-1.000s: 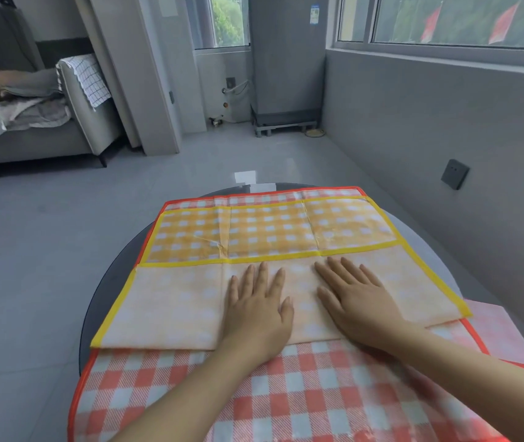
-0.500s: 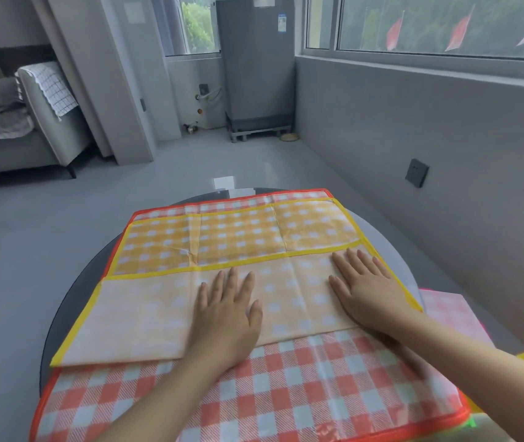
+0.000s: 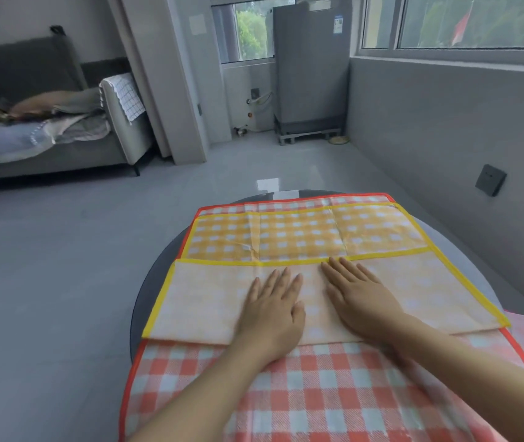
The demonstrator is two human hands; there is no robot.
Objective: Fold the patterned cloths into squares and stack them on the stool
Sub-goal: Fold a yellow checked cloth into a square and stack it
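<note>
The yellow-and-white checked cloth with a bright yellow border (image 3: 305,237) lies flat on top of a bigger red-and-white checked cloth with an orange-red border (image 3: 318,393). Both are spread on a round dark table (image 3: 146,282). The near part of the yellow cloth is folded over, so its pale back side faces up. That folded flap ends at a yellow edge running across the middle.

The yellow cloth looks thin, soft and very light. It shows old fold lines, so it will likely bend along them easily. It could slide on the red cloth underneath, so it is best pressed down while it is folded. Good places to take hold are the corners or the yellow border at the left and right ends of the flap.

The left hand (image 3: 273,311) lies flat on the pale flap, palm down, fingers straight and a little spread. It holds nothing. The right hand (image 3: 363,301) lies flat just beside it, fingers straight and pointing away, with the tips near the yellow edge. It holds nothing too. Both arms reach forward over the red cloth.
</note>
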